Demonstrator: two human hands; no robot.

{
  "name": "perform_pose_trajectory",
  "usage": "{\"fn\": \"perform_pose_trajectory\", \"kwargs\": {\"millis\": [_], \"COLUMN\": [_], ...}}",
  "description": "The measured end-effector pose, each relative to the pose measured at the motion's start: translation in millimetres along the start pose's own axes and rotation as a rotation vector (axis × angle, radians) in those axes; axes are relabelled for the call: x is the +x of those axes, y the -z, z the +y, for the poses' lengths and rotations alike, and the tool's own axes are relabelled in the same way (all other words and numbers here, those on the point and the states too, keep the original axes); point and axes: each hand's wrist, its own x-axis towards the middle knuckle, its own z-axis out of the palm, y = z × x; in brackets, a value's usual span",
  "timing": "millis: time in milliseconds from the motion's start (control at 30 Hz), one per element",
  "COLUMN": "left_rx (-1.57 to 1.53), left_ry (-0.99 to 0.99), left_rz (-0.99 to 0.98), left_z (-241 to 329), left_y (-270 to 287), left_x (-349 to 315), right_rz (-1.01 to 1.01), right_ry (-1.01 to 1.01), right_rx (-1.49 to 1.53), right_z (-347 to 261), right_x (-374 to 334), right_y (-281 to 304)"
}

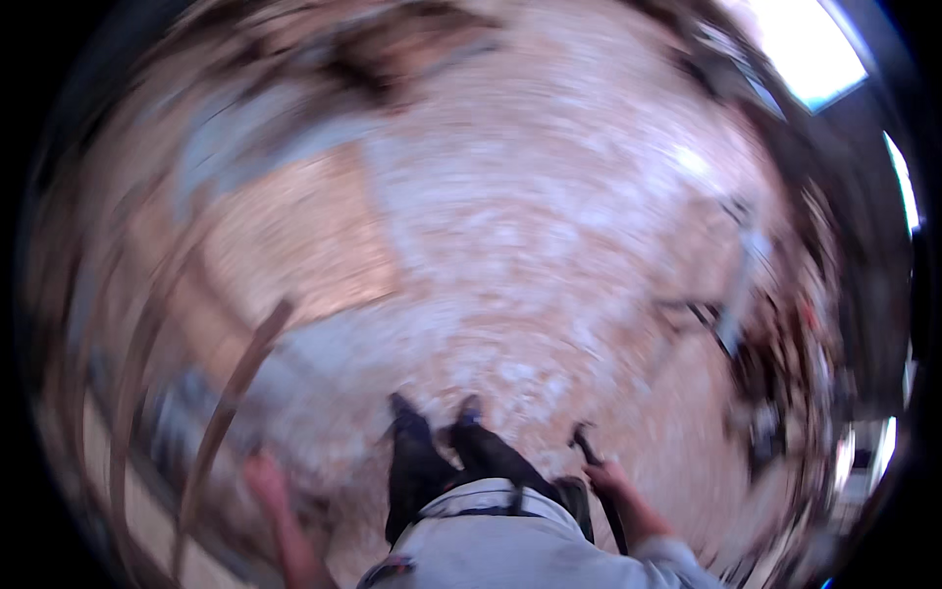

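Note:
My right hand point(608, 478) is closed around what looks like a dark hammer point(584, 442). The hammer's head sticks out beyond my fingers and its long dark handle runs back along my forearm. Low on the left hangs my left hand point(263, 476), too smeared by motion to show its fingers. Close beside it a long wooden board point(231, 402) rises at a slant, and I cannot tell whether the two touch.
Wood debris and dust cover the floor point(530, 196). A square wooden panel point(299, 236) lies ahead on the left. More upright boards point(132, 402) stand at far left. On the right is a pale stand-like object point(741, 285), with dark blurred clutter point(770, 393) behind it.

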Motion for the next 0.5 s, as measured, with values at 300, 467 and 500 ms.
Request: {"fn": "perform_pose_trajectory", "kwargs": {"millis": [300, 467, 500], "left_rx": [-0.399, -0.249, -0.201], "left_ry": [0.091, 0.188, 0.217], "left_rz": [-0.231, -0.592, -0.65], "left_z": [77, 144, 146], "left_y": [-52, -116, -129], "left_x": [65, -23, -42], "right_rz": [-0.111, -0.139, -0.192], "right_ry": [-0.174, -0.11, -0.119], "right_rx": [0.144, 0.221, 0.247], "right_z": [63, 109, 124], "right_x": [34, 101, 124], "right_y": [7, 26, 22]}}
